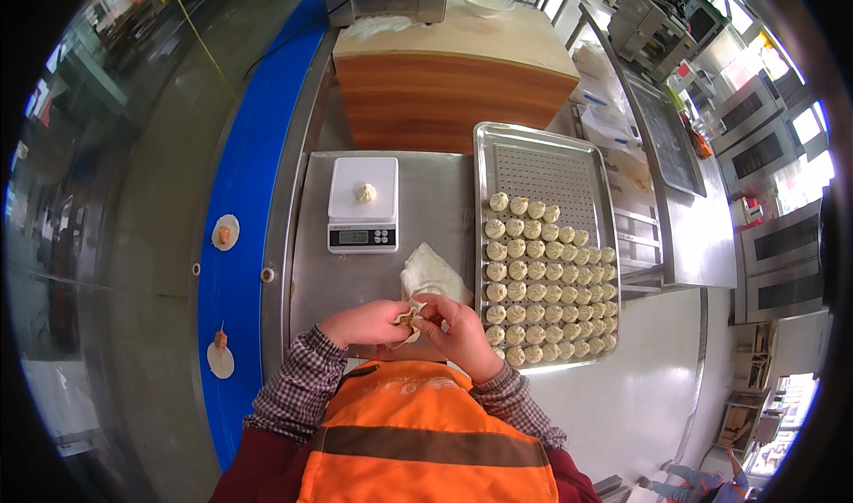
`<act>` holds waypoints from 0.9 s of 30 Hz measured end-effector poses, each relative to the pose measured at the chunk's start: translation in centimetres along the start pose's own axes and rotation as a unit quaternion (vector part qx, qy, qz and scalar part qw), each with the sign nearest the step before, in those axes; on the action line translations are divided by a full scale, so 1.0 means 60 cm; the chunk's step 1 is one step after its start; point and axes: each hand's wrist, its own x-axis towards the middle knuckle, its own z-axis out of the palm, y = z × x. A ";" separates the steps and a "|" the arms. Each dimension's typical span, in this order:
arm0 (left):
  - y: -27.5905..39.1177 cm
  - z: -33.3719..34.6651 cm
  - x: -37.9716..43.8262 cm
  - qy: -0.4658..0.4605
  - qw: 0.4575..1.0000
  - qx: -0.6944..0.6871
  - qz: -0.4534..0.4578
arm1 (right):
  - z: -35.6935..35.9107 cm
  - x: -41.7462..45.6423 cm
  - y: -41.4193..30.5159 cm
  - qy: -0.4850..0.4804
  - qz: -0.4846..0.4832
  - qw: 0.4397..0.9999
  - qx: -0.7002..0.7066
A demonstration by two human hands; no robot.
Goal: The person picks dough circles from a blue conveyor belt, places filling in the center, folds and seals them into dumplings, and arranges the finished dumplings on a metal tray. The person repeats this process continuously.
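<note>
Close in front of my apron, my left hand point(373, 323) cups a partly gathered dough wrapper point(408, 318) with brownish filling showing inside. The fingers of my right hand point(458, 333) pinch the wrapper's edge. Just beyond my hands a white cloth point(432, 273) lies crumpled on the steel table point(360, 280). One pleated bun point(366, 193) rests on the white digital scale point(363, 226) further back. To my right, a perforated metal tray point(543, 160) bears rows of pleated buns point(535, 271), with its far part bare.
On my left runs a blue conveyor belt point(256, 163) carrying two wrappers with filling, one farther away point(225, 232) and one nearer point(220, 360). A wood-sided worktable point(453, 96) with a white bowl point(486, 0) stands ahead. At the lower right is another person point(710, 484).
</note>
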 end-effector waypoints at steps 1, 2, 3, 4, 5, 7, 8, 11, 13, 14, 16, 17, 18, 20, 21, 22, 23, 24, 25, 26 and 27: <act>-0.010 0.000 0.004 0.004 0.999 -0.046 0.015 | 0.001 0.001 0.002 -0.002 -0.010 1.000 -0.021; -0.028 0.001 0.011 0.008 0.995 -0.092 0.031 | 0.002 0.001 0.006 -0.003 -0.021 0.999 -0.041; -0.035 0.004 0.013 0.010 0.990 -0.136 0.046 | -0.001 0.000 0.008 -0.002 -0.031 0.998 -0.062; -0.038 0.006 0.010 0.016 0.976 -0.210 0.054 | -0.003 -0.002 0.008 0.005 -0.021 0.997 -0.068; -0.038 0.009 0.005 0.022 0.957 -0.283 0.061 | -0.005 -0.004 0.009 0.012 -0.011 0.997 -0.073; -0.049 0.016 0.005 0.038 0.929 -0.363 0.065 | -0.005 -0.004 0.012 0.021 -0.037 0.994 -0.096; -0.061 0.020 0.013 0.047 0.925 -0.371 0.064 | -0.005 -0.001 0.014 0.024 -0.074 0.990 -0.116; -0.061 0.029 0.017 0.081 0.933 -0.346 0.058 | 0.011 -0.002 0.019 0.059 -0.011 0.998 0.002; -0.058 0.034 0.019 0.100 0.949 -0.294 0.054 | 0.019 -0.005 0.029 0.059 0.057 0.992 0.093; -0.058 0.034 0.022 0.106 0.959 -0.258 0.052 | 0.020 -0.005 0.037 0.045 0.076 0.989 0.115; -0.054 0.025 0.020 0.090 0.973 -0.211 0.039 | 0.018 -0.004 0.037 0.030 0.057 0.996 0.062; -0.049 0.017 0.016 0.069 0.977 -0.201 0.030 | 0.013 -0.005 0.030 0.027 0.018 0.999 -0.015; -0.046 0.014 0.013 0.049 0.980 -0.192 0.019 | 0.010 -0.007 0.024 0.024 -0.020 0.995 -0.090; -0.047 0.014 0.014 0.039 0.981 -0.189 0.017 | 0.011 -0.007 0.014 0.033 -0.019 0.997 -0.071; -0.049 0.014 0.016 0.033 0.982 -0.188 0.016 | 0.013 -0.006 0.011 0.037 -0.018 0.997 -0.062; -0.050 0.012 0.018 0.026 0.984 -0.175 0.016 | 0.012 -0.003 0.006 0.029 -0.029 0.996 -0.080; -0.051 0.010 0.020 0.018 0.987 -0.162 0.016 | 0.012 0.003 0.002 0.020 -0.040 0.994 -0.097; -0.049 0.007 0.022 0.009 0.989 -0.148 0.016 | 0.010 0.007 -0.002 0.012 -0.050 0.992 -0.116; -0.049 0.009 0.022 0.027 0.984 -0.175 0.027 | 0.010 0.006 -0.001 0.017 -0.036 0.993 -0.114; -0.051 0.013 0.021 0.045 0.977 -0.203 0.038 | 0.011 0.003 0.004 0.021 -0.021 0.993 -0.112; -0.053 0.016 0.020 0.062 0.970 -0.229 0.049 | 0.012 0.001 0.010 0.026 -0.008 0.994 -0.110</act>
